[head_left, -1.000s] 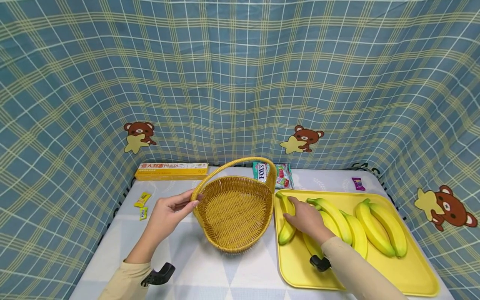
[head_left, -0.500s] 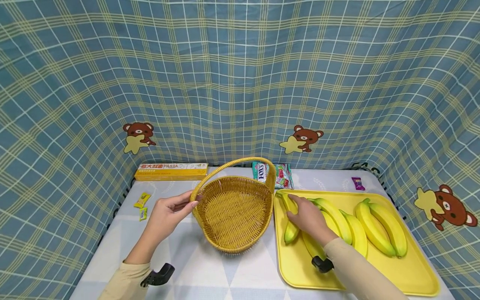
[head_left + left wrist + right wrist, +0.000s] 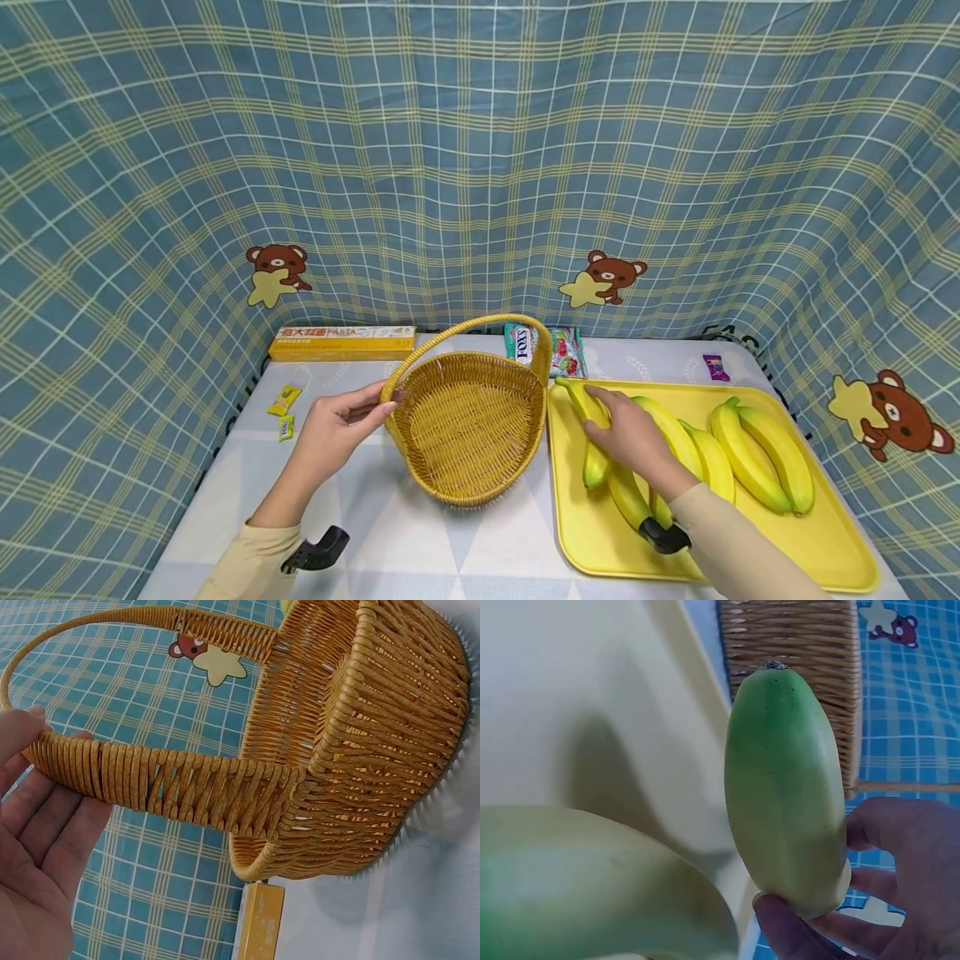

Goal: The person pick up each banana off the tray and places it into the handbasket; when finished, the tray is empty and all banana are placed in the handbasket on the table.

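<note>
Pale table (image 3: 510, 546), plaid cloth (image 3: 480, 183) behind, 3 bears (image 3: 613, 272) printed. Left hand (image 3: 337, 425) pinches basket (image 3: 467, 433) handle, centre; right hand (image 3: 637, 433) pinches banana (image 3: 784, 787) over tray (image 3: 821, 554), lower right. Box (image 3: 341, 348): "PASTA". Bag (image 3: 570, 354): "FOX'S".

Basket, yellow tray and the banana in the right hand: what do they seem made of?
Basket: woven strands, slight sheen; rattan or plastic imitation.
Tray: probably smooth moulded plastic, judging by its uniform yellow and rounded corners.
Banana in the right hand: smooth, satin, speckled skin; real or imitation, I can't tell.
</note>
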### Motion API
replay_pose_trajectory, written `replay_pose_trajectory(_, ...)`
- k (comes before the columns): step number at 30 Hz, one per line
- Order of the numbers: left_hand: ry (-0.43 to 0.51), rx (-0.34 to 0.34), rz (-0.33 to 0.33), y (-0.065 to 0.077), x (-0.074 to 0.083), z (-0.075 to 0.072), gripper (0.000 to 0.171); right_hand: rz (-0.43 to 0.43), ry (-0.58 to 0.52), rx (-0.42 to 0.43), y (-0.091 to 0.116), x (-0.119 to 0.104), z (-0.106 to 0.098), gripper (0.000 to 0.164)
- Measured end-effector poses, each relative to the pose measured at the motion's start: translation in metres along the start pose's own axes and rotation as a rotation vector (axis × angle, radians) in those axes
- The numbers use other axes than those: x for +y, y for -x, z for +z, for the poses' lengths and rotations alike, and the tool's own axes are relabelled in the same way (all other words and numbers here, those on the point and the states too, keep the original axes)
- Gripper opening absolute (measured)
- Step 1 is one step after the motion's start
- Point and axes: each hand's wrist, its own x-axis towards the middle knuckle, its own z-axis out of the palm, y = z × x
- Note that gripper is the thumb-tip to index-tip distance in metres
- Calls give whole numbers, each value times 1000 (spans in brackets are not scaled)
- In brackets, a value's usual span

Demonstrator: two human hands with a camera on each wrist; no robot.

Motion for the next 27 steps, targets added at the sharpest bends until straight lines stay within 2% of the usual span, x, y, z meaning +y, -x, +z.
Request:
replay_pose_trajectory(7, 8, -1, -8, 0, -1, 1, 36, -28, 1, 1, 15, -5, -20, 61)
replay_pose_trajectory(15, 9, 2, 3, -1, 0, -1, 35, -118, 1, 11, 28, -26, -39, 60)
replay_pose_trajectory(22, 11, -5, -13, -2, -1, -1, 36, -196, -13, -12, 27, -53, -41, 59)
replay_pose_trajectory(27, -20, 4, -30, -2, -2, 0, 36, -237, -26, -23, 15, -72, -34, 59)
